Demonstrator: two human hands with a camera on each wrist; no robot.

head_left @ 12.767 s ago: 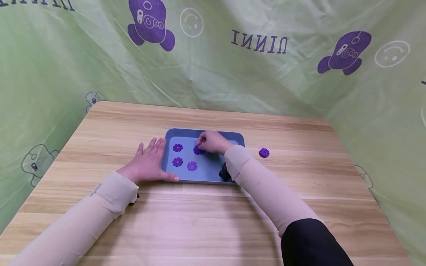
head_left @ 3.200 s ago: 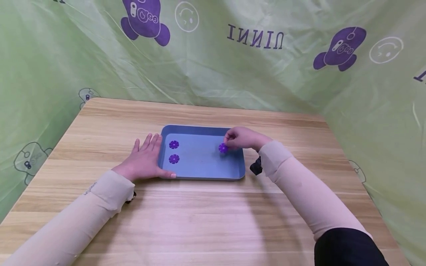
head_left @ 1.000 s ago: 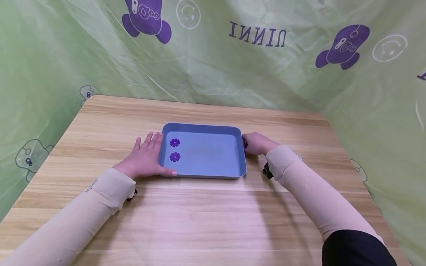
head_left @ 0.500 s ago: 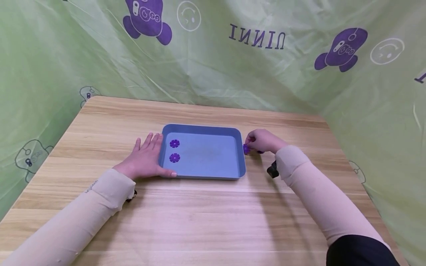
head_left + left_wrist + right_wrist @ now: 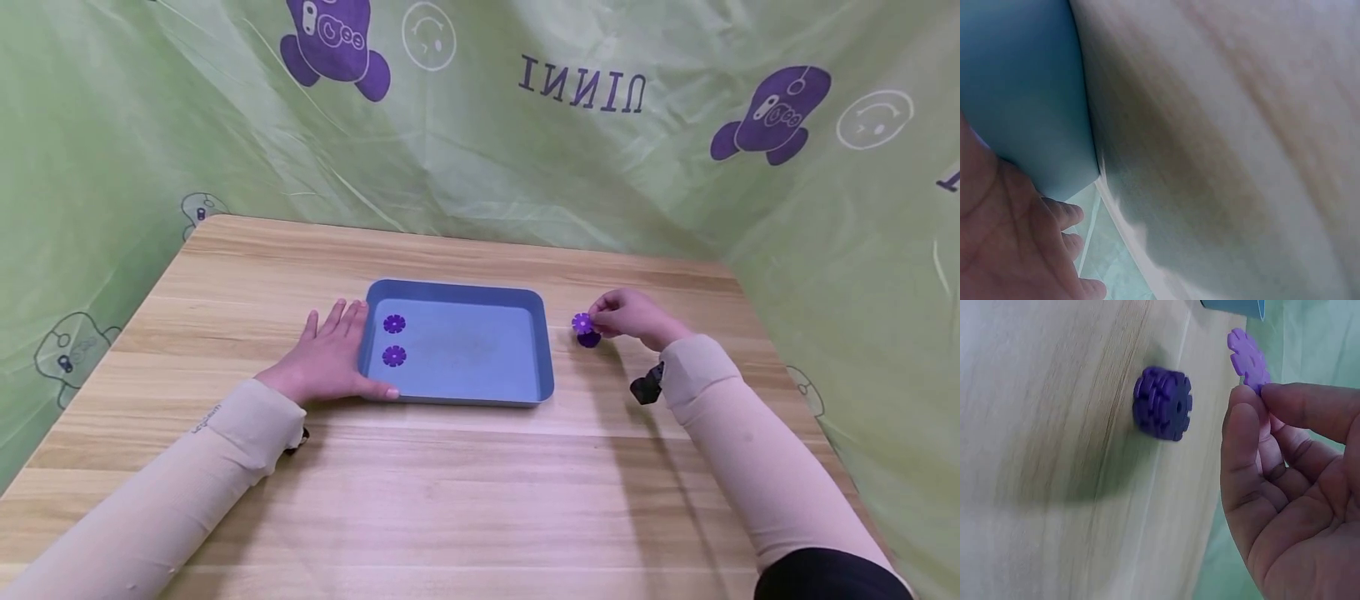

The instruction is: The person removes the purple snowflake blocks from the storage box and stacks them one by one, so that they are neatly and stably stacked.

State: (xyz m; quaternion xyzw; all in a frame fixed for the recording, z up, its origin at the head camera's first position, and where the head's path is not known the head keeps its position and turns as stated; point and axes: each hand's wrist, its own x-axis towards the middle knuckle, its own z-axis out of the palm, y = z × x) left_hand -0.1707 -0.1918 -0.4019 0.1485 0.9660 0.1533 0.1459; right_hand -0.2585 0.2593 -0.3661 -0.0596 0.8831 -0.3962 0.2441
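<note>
My right hand (image 5: 633, 317) pinches a purple notched plastic disc (image 5: 1249, 357) between thumb and fingertips, to the right of the tray. Just below that disc, a short stack of purple notched discs (image 5: 1163, 403) stands on the table; the right wrist view shows it apart from the fingers. Flat on the left side of the blue tray (image 5: 480, 350) lie two more discs, a far one (image 5: 393, 323) and a near one (image 5: 393, 356). Fingers spread, my left hand (image 5: 324, 354) rests against the tray's left end, its thumb along the front rim.
The wooden table (image 5: 450, 492) extends around the tray on every side. Behind it and at both sides hangs a green printed cloth (image 5: 480, 183). A small black device (image 5: 647, 385) sits at the right wrist.
Over the last second my right hand has lifted a disc from beside the tray's right edge and carried it right, above the stack. Earlier, more discs lay in the tray. The left hand stays put.
</note>
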